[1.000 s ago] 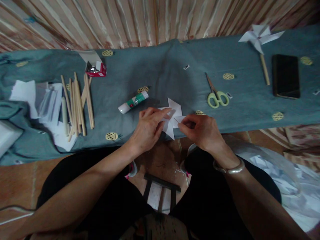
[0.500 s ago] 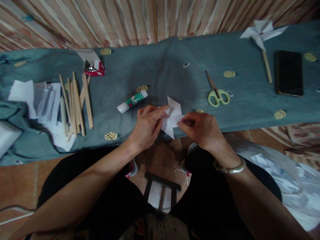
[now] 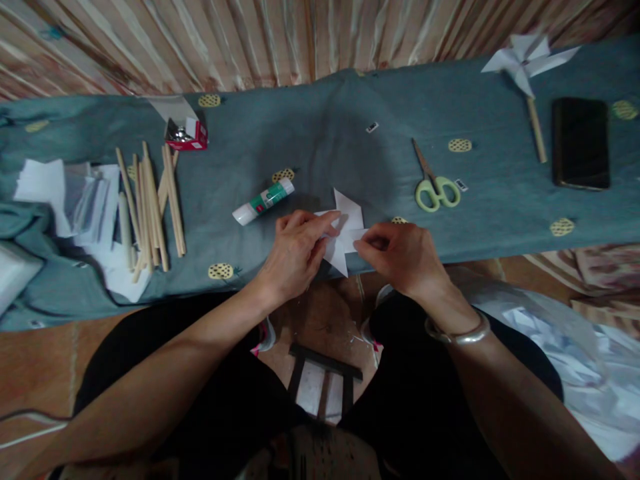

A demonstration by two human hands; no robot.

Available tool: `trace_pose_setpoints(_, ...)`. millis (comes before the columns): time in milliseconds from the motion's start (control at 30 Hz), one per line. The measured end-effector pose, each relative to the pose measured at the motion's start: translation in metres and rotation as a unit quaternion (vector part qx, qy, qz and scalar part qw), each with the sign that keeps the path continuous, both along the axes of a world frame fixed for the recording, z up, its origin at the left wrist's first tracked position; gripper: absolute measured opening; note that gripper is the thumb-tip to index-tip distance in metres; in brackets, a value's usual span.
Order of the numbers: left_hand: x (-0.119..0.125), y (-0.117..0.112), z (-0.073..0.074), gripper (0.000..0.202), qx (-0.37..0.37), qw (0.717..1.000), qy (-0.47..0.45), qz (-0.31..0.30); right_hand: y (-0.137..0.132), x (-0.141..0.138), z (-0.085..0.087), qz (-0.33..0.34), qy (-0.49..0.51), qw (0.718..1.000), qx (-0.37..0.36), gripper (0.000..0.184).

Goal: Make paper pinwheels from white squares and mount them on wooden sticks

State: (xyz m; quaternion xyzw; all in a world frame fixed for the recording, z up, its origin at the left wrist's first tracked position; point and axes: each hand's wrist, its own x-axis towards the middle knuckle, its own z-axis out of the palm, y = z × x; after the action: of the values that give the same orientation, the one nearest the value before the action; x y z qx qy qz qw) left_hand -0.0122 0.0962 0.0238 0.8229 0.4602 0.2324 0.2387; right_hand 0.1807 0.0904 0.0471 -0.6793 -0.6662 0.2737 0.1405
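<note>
Worktop cloth (image 3: 330,147): upper right, pinwheel (image 3: 523,69) mounted on stick (image 3: 537,130); centre, my left hand (image 3: 295,252) and right hand (image 3: 403,259) pinch bladed paper (image 3: 351,215) — no stick yet.

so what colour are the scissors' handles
Light green; the scissors' handles show best in the head view.

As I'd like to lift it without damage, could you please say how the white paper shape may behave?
The white paper shape is probably light and flexible, since it looks thin. Its pointed tips may bend if pushed, as they jut outward.
</note>
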Motion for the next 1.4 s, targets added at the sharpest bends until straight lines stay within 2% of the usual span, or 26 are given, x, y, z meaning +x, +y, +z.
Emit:
trace_pose_setpoints(300,0.002,-0.001,0.000,0.040,0.027,1.000,0.002,-0.016,0.002,-0.001,0.002,0.000,-0.011,1.000,-0.006,0.013)
trace_pose_setpoints(467,0.004,-0.001,-0.003,0.041,0.068,0.996,0.025,-0.054,0.002,0.000,0.001,0.000,-0.008,1.000,0.002,0.013)
trace_pose_setpoints(567,0.004,-0.002,-0.005,0.040,0.097,0.993,0.046,-0.057,0.002,-0.001,0.000,0.006,-0.010,1.000,0.013,0.014)
trace_pose_setpoints(800,0.005,-0.003,-0.006,0.043,0.111,0.987,0.093,-0.067,0.002,-0.001,-0.002,0.014,-0.032,0.999,0.036,0.014)
trace_pose_setpoints(1067,0.007,0.004,-0.007,0.028,0.150,0.982,0.109,-0.044,-0.003,0.002,0.001,0.035,-0.037,0.998,0.035,0.020)
trace_pose_setpoints(1400,0.005,0.004,-0.006,0.031,0.122,0.987,0.102,-0.028,-0.007,0.014,0.008,0.013,-0.022,0.997,0.072,0.024)
